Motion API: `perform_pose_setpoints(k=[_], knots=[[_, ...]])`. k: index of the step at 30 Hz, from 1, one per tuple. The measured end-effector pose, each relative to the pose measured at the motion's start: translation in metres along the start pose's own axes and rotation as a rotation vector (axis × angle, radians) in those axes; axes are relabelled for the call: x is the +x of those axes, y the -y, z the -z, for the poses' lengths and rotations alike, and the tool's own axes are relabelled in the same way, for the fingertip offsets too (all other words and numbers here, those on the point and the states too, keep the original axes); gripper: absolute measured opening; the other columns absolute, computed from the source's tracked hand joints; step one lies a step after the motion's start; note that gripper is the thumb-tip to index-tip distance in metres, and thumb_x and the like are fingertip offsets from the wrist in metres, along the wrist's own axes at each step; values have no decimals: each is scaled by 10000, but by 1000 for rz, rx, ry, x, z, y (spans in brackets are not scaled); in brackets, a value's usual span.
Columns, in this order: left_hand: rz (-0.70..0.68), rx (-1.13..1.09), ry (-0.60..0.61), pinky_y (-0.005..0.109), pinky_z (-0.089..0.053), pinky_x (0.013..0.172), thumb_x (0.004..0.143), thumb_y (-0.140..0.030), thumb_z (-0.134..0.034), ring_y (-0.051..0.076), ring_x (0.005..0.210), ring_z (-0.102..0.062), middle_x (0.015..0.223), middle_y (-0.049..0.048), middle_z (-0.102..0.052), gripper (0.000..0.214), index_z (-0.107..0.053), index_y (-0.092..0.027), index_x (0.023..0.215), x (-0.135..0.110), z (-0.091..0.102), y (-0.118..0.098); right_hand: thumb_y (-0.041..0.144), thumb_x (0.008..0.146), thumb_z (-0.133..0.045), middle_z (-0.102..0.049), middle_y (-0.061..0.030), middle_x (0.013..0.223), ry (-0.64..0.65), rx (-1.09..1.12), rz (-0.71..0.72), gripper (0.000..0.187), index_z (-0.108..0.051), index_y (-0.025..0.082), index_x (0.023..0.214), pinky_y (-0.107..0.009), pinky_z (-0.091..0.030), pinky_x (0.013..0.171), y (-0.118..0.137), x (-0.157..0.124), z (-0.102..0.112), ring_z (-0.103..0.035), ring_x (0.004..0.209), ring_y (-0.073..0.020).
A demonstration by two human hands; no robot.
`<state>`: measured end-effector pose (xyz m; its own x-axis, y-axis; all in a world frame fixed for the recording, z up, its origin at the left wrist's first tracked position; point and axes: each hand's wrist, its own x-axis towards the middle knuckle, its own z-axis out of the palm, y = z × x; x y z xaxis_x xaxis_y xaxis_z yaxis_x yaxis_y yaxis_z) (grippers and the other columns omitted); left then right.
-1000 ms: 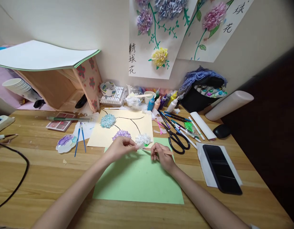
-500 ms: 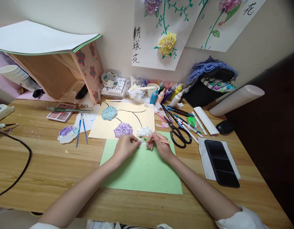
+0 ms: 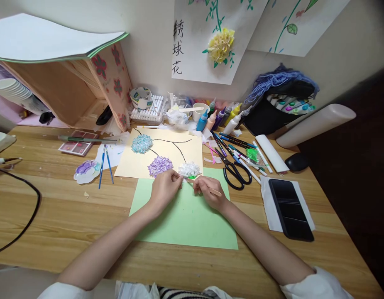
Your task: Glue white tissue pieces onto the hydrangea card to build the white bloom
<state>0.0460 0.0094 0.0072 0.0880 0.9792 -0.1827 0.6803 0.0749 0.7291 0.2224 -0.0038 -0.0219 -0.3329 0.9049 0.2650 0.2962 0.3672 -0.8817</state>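
My right hand (image 3: 212, 193) grips a flat wooden craft stick (image 3: 214, 192), its far tip pointing left at the fingertips of my left hand (image 3: 165, 189). Those left fingers are pinched together on a small white piece, mostly hidden now. Just beyond both hands is a white flower head of layered petals (image 3: 189, 169) with a green patch at its lower edge. It lies on the cream sheet (image 3: 132, 166) beside a purple flower head (image 3: 160, 166) and a blue one (image 3: 142, 143), among dark drawn stems. Beneath my hands is a green sheet (image 3: 185, 224).
Black-handled scissors (image 3: 234, 174) and several pens lie right of the sheets. Paint bottles (image 3: 233, 123) and a bowl of white material (image 3: 177, 117) stand behind. Left are a flower-shaped palette (image 3: 86, 171) and two brushes (image 3: 102, 166). A dark phone-like slab (image 3: 291, 209) lies far right.
The craft stick's tip has come in to my left fingertips, and my right hand has turned slightly over. The white flower head shows more fully. The whole view has shifted a little.
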Motion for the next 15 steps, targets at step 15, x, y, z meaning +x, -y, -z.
perform_pose_setpoints(k=[15], knots=[[5, 428, -16, 249, -305, 559, 896, -359, -399, 176, 696, -625, 770, 27, -695, 264, -621, -222, 941, -19, -7, 2, 472, 928, -309, -598, -25, 613, -26, 97, -211, 435, -541, 196, 685, -251, -448, 528, 7, 6, -3, -546, 535, -122]])
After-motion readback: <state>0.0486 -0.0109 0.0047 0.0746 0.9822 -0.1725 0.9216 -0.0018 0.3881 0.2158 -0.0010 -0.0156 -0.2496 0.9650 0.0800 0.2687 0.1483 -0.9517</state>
